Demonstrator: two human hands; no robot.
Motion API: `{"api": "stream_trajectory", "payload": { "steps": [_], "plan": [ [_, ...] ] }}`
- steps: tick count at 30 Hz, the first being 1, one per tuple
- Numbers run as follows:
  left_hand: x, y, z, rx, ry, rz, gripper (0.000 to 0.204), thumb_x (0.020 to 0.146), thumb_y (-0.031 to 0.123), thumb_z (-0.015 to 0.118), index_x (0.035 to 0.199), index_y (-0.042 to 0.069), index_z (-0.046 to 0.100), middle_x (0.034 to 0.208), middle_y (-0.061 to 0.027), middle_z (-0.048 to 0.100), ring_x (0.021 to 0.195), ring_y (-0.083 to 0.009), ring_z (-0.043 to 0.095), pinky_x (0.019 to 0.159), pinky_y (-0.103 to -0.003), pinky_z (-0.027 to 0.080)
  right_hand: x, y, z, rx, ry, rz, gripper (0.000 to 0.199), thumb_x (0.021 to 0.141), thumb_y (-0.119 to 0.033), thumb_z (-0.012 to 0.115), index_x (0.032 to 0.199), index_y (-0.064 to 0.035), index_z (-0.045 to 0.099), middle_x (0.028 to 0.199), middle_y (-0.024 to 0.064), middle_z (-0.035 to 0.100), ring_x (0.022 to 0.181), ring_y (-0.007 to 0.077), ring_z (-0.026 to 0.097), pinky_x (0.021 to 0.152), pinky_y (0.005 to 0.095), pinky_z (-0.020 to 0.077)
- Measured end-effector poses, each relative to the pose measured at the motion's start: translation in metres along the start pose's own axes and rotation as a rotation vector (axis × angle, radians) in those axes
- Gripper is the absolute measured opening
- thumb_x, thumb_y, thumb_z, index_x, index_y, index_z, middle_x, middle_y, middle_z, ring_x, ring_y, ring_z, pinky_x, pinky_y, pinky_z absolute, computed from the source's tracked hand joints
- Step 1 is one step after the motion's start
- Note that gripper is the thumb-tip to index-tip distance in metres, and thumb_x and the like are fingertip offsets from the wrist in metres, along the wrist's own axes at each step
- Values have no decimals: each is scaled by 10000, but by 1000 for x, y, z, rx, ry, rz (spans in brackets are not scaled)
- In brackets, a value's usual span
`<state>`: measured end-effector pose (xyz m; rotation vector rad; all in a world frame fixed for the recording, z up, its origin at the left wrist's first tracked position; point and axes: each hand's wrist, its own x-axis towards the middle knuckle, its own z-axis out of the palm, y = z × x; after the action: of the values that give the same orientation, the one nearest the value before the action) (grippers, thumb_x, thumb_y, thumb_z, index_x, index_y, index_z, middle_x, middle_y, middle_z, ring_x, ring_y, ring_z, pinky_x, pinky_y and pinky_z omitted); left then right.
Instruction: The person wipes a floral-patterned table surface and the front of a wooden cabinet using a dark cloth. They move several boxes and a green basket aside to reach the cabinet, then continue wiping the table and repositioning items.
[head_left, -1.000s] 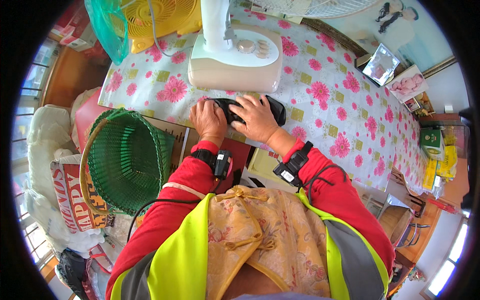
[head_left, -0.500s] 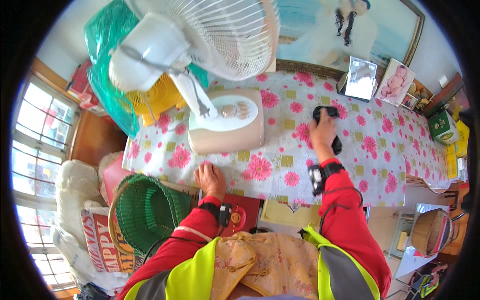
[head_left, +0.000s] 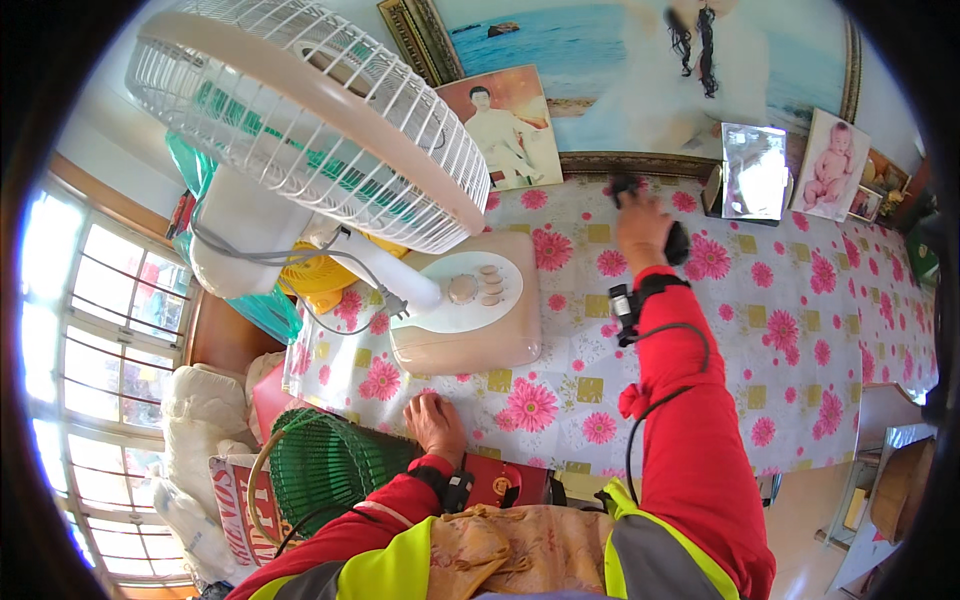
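The person's right hand (head_left: 642, 225) is stretched far out across the bench (head_left: 800, 330), which wears a white plastic cloth printed with pink daisies and yellow squares. That hand is closed around a small black object (head_left: 677, 240), dark and rounded, too hidden by the fingers for me to say what it is. It sits at the far edge of the bench, just in front of the gilt-framed seaside painting (head_left: 640, 70) and near the small silver-framed mirror (head_left: 752, 172).

The left hand (head_left: 434, 422) lies flat on the near edge of the cloth, fingers together and holding nothing, just in front of the cream plastic base (head_left: 466, 312) of the white-caged table fan (head_left: 300, 130). A green wire fan guard (head_left: 325, 468) stands below the bench edge beside that arm.

As I judge it, the carrying of the black object across the bench is nearly over: it has reached the back, close to the picture frames, but the hand has not let go, so setting it down and drawing the arm back remain.

A second ago both hands were together on the black object at the near edge of the bench, right in front of the fan base. Half a second ago the right arm was already reaching out with it, part of the way across. Now the arm is fully extended and the left hand has stayed behind on the cloth. The view has also tipped upward, so the fan's cage and the pictures fill the top.
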<state>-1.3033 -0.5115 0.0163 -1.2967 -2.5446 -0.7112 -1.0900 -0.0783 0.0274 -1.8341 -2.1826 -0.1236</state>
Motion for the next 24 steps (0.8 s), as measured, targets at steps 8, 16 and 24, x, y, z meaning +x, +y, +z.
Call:
{"api": "stream_trajectory", "payload": {
  "steps": [8,16,24],
  "plan": [
    [1,6,-2,44,-6,-14,128,857,182,551,915,69,555,999,-144,566,976,-381,492,890,-492,390,2,2,-3,92,4,63,310,874,-201,557,1169,-224,649,1191,29,583,1111,300,565,859,506,482],
    [1,5,-3,23,-11,-13,117,863,170,555,924,69,556,1012,-146,564,991,-376,490,892,-487,389,-85,7,-28,244,-46,-407,376,875,-244,589,1248,-220,634,1301,25,587,1168,286,554,932,498,445],
    [1,0,-3,15,2,28,128,864,184,552,914,66,550,984,-148,568,966,-378,495,882,-486,385,-227,109,-97,158,35,-212,449,827,-213,652,1271,-175,595,1314,55,562,1159,301,541,911,507,434]
  ]
}}
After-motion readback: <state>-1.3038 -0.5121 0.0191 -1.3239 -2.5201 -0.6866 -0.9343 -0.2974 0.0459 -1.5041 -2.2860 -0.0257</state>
